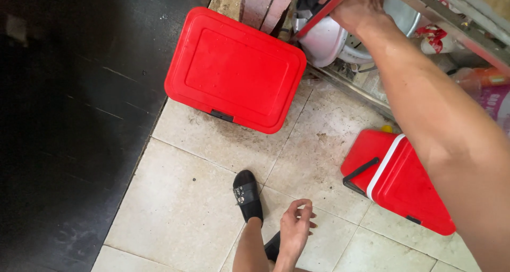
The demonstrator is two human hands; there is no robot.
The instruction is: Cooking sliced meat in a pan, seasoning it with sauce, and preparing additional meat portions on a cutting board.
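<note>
My right hand [361,6] reaches up to the top of the view and is shut on the edge of a thin red flat object [319,14], just above a stack of white and metal bowls [326,41]. My left hand [295,227] hangs low over the tiled floor with its fingers loosely curled and nothing in it. It is beside my leg and my foot in a black sandal [247,195]. Most of the red object is hidden behind my right hand.
A large red lidded box [234,70] stands on the beige tiles ahead. A second red box [398,182] with a white stripe and black handle lies at the right under my forearm. A metal shelf rail [457,25] with bottles and bags runs along the top right. Dark flooring [64,123] fills the left.
</note>
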